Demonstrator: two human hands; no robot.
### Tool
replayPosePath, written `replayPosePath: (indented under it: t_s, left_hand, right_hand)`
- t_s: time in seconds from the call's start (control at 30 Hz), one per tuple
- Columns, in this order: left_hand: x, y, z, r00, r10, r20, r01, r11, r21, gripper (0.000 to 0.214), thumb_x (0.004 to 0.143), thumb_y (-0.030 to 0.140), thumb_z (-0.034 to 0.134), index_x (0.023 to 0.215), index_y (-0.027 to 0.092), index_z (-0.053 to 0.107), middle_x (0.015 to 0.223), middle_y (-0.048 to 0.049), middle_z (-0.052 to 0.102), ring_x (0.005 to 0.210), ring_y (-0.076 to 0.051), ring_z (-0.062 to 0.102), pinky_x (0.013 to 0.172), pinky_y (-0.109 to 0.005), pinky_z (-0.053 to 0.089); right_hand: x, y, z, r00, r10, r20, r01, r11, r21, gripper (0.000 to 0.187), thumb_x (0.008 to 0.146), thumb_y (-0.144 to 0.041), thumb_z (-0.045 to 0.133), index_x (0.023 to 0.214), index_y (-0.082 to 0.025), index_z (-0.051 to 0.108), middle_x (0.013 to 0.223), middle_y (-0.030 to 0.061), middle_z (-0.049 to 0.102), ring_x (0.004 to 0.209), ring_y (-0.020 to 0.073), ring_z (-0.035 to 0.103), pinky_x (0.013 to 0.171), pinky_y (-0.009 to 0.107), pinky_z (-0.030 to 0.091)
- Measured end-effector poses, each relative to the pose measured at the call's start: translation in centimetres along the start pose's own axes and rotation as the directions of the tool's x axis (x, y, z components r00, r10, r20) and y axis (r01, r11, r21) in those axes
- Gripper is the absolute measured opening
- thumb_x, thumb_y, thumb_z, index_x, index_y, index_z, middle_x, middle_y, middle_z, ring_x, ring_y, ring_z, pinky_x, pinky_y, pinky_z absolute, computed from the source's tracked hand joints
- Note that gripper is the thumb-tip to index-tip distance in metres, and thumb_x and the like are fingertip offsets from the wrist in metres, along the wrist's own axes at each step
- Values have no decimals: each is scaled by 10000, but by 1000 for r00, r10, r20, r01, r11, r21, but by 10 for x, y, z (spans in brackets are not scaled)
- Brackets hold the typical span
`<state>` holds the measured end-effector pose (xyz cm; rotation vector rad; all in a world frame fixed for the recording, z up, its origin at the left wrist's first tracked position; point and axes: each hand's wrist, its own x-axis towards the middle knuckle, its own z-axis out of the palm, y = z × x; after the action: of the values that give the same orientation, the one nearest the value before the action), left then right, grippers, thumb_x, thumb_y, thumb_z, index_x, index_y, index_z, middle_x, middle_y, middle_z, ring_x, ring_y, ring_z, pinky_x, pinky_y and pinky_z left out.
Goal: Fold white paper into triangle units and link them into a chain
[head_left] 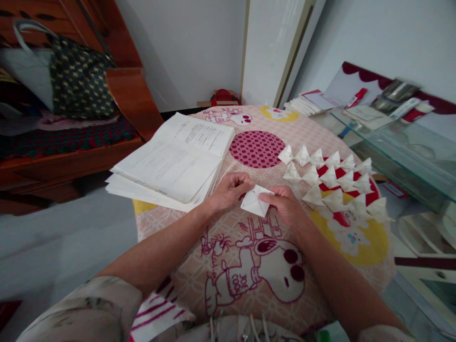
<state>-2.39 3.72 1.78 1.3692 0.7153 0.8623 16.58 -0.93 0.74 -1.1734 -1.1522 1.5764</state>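
Observation:
Between my two hands is a small folded square of white paper (255,203), with crease lines across its face. My left hand (232,190) pinches its left corner between thumb and fingers. On the opposite side, my right hand (285,203) grips the right corner, thumb lying on top. Rows of folded paper pieces (329,176) with pointed tops stand to the right of my right hand. Beyond my left hand lies an open book (178,154) of printed pages on top of loose sheets.
A patterned cloth (199,228) covers the round table. Close by on the right is a glass shelf (399,161) with cups and papers. A wooden bench (124,99) holding a dark patterned bag (80,78) stands at the left. A white wall is behind.

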Motion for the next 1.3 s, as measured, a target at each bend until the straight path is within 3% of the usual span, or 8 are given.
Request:
replayPosePath:
  t_s: [0.23, 0.4, 0.63, 0.9, 1.0, 1.1, 1.2, 1.3]
  left_hand:
    - [1, -6, -2, 999, -25, -46, 26, 999, 24, 407, 840, 503, 708, 696, 153, 559, 509, 28, 574, 418, -56, 492, 432, -175, 393]
    - [1, -5, -3, 1000, -31, -4, 31, 999, 10, 331, 826, 428, 733, 763, 135, 592, 589, -1, 643, 492, -81, 588, 506, -200, 492]
    - [-2, -5, -4, 998, -16, 69, 3, 983, 181, 245, 800, 307, 728, 681, 126, 612, 583, 19, 576, 506, -53, 493, 479, -178, 364]
    - [-1, -8, -7, 999, 39, -4, -38, 978, 204, 200, 779, 297, 730, 698, 123, 675, 608, 3, 601, 535, -70, 485, 505, -198, 357]
    - [0, -7, -11, 997, 70, -8, -64, 938, 342, 101, 771, 224, 703, 728, 133, 709, 664, -13, 642, 583, -87, 532, 536, -200, 393]
    - [0, -3, -17, 984, 148, -98, -82, 869, 488, 90, 762, 140, 656, 786, 143, 742, 728, -25, 688, 636, -99, 572, 586, -205, 429]
    - [-3, 2, -22, 963, 214, -163, -89, 824, 559, 134, 791, 133, 624, 831, 140, 752, 749, -26, 704, 643, -99, 568, 599, -212, 428]
    - [-10, 6, -22, 970, 219, -107, -117, 805, 581, 153, 808, 127, 607, 858, 134, 751, 792, -38, 720, 682, -110, 594, 625, -221, 440]
  right_hand:
    - [0, -2, -3, 999, -27, -25, 27, 999, -17, 281, 702, -397, 803, 873, -177, 764, 800, 67, 755, 592, 158, 636, 503, 275, 492]
    - [1, -6, -2, 988, -68, -142, 64, 997, -33, 253, 676, -380, 798, 800, -164, 754, 747, 68, 739, 617, 179, 644, 493, 275, 489]
    - [1, -9, -4, 930, -164, -329, 146, 986, -79, 209, 642, -353, 805, 729, -182, 720, 641, 13, 677, 537, 147, 555, 503, 279, 434]
    - [-3, -7, -8, 896, -346, -278, 240, 905, -352, 171, 766, -371, 748, 730, -204, 737, 636, 15, 660, 588, 173, 573, 580, 311, 452]
    - [-7, -10, -11, 818, -550, -169, 326, 685, -651, 270, 837, -361, 691, 614, -215, 648, 591, 7, 575, 601, 168, 523, 601, 313, 425]
    - [-12, -11, -10, 745, -653, 136, 427, 311, -849, 289, 915, -250, 572, 633, -210, 624, 677, 44, 604, 691, 183, 539, 669, 323, 432]
    - [-17, -8, -5, 705, -539, 460, 522, -44, -852, 290, 934, -106, 471, 730, -186, 662, 787, 85, 644, 766, 199, 544, 686, 324, 424]
    - [-22, -3, 0, 678, -373, 633, 578, -261, -773, 277, 928, -58, 474, 766, -165, 673, 794, 89, 625, 761, 204, 512, 665, 326, 402]
